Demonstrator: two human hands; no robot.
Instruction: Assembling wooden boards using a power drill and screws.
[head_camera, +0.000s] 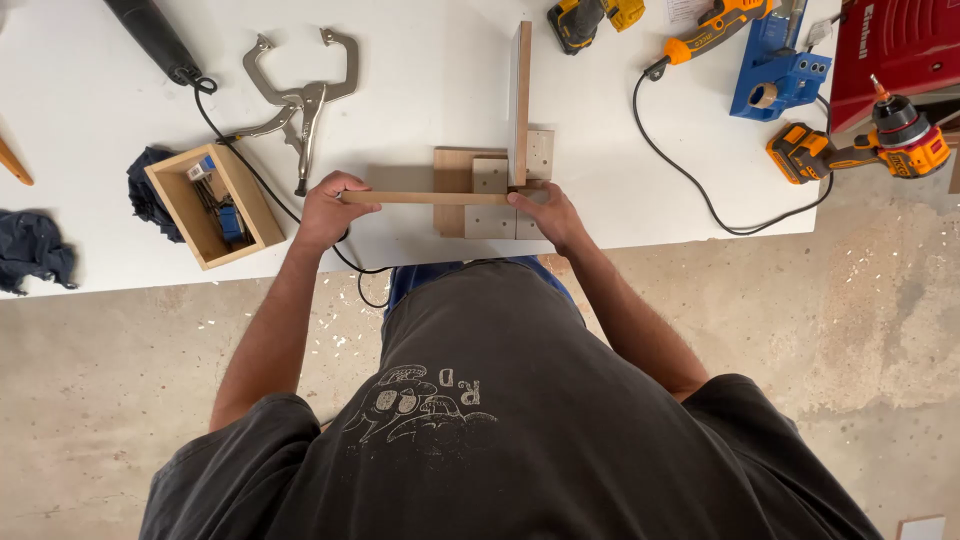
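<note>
A thin wooden panel (430, 198) stands on edge across the white table (420, 90), running left to right. My left hand (328, 208) grips its left end. My right hand (545, 213) holds its right end, where it meets a second upright panel (522, 95) that runs away from me, forming a corner. Both panels rest against a flat wooden jig (490, 195) with pale square blocks at the table's near edge.
A locking clamp (298, 95) and a small wooden box (212, 203) of bits lie to the left, with dark cloths (35, 250). Cordless drills (860, 145), a blue pocket-hole jig (778, 70), an orange corded tool (705, 30) and a black cable (700, 190) lie to the right.
</note>
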